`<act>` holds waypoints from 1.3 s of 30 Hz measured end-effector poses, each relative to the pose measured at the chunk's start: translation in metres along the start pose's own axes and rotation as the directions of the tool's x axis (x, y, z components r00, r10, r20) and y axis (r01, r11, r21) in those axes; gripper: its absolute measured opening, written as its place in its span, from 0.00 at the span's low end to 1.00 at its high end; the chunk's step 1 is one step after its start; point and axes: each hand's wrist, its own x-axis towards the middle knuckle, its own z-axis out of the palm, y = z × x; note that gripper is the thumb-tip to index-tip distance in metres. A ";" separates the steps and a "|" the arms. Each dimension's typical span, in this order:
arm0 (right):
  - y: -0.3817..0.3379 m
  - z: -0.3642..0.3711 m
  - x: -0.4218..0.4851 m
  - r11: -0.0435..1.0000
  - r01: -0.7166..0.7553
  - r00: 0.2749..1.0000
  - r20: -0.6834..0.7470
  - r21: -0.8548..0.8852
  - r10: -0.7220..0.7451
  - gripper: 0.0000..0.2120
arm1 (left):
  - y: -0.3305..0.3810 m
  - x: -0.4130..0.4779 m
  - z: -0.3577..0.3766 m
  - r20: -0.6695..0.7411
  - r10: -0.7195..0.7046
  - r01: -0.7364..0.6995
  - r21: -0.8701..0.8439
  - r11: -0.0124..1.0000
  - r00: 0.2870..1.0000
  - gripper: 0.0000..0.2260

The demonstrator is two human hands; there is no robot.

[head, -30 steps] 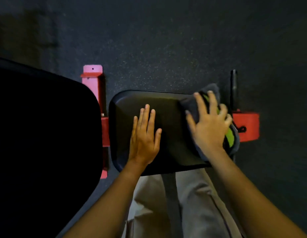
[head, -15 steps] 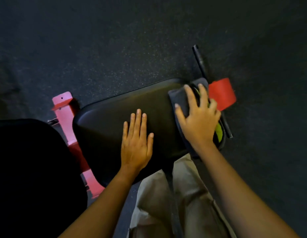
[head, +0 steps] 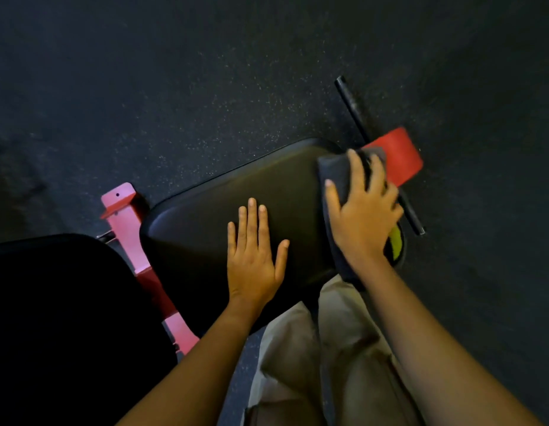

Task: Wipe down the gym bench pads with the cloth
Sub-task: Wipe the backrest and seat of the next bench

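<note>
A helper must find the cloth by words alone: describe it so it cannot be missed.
Start at the black padded bench seat in the middle of the view, and go to its end by the red metal bracket. There the right hand presses a dark grey cloth. It alone is soft fabric, with a yellow-green patch showing beside the wrist.

The right hand has splayed its fingers wider on the dark grey folded cloth, and they now blur. The cloth's yellow-green face, earlier showing between the fingers and beyond the little finger, is now one small patch beside the little-finger edge of the palm. The black padded bench seat now slants across the view.
</note>
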 end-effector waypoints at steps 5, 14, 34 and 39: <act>-0.014 0.008 -0.068 0.978 0.193 0.981 -0.005 -0.077 -0.194 0.27 | 0.000 -0.002 0.004 -0.008 0.008 -0.008 -0.008 1.000 1.000 0.29; -0.009 -0.004 0.015 0.975 -0.186 0.978 0.121 0.122 0.172 0.28 | 0.001 -0.004 -0.002 -0.036 0.187 -0.189 -0.043 0.981 0.982 0.24; -0.006 0.028 -0.107 0.360 -0.456 0.759 0.146 0.814 0.634 0.33 | -0.014 -0.058 0.011 -0.103 0.237 -0.253 -0.203 0.946 0.966 0.20; -0.056 0.047 -0.180 0.365 -0.407 0.826 0.167 0.837 0.538 0.36 | -0.053 -0.113 0.007 -0.126 0.059 -0.090 -0.256 0.963 0.990 0.21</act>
